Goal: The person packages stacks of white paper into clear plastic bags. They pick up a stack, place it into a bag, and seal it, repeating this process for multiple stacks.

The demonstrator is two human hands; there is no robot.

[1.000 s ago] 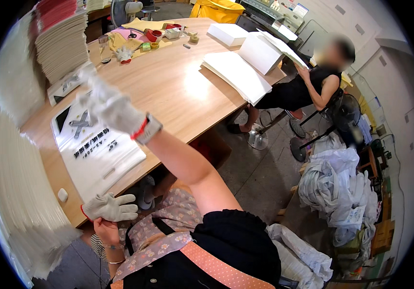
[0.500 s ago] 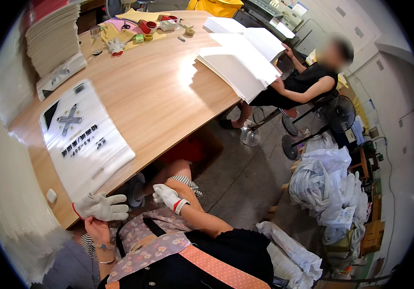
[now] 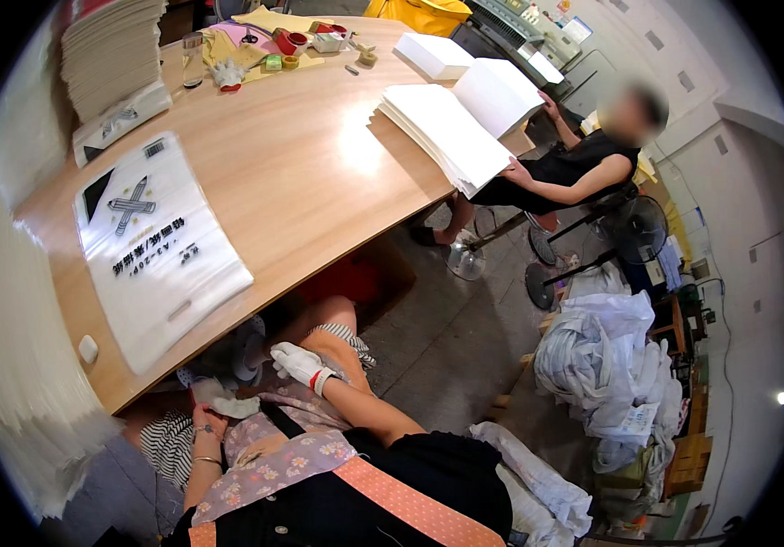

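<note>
My bare left hand (image 3: 207, 420) is low at the left, below the table edge. Its fingers close on a white knitted glove (image 3: 235, 406) with a red cuff, which hangs loose and partly bunched. My right hand (image 3: 301, 364) wears a matching white glove and is over my lap, its fingers loosely bent and apart, with no object seen in it. A stack of clear printed plastic bags (image 3: 159, 273) lies flat on the wooden table (image 3: 301, 182) ahead of my hands.
Tall stacks of sheets (image 3: 22, 365) rise at the left. Tape rolls (image 3: 290, 62), scissors and another glove (image 3: 228, 75) lie at the table's far side. A person (image 3: 583, 182) sits at the right, handling white paper (image 3: 451, 137). Plastic-wrapped bundles (image 3: 592, 365) and a fan (image 3: 638, 228) stand beyond.
The glove in my left hand, spread out at the table edge before, has come down toward my lap and now looks bunched. My right hand has shifted slightly left. The seated person's paper has tilted.
</note>
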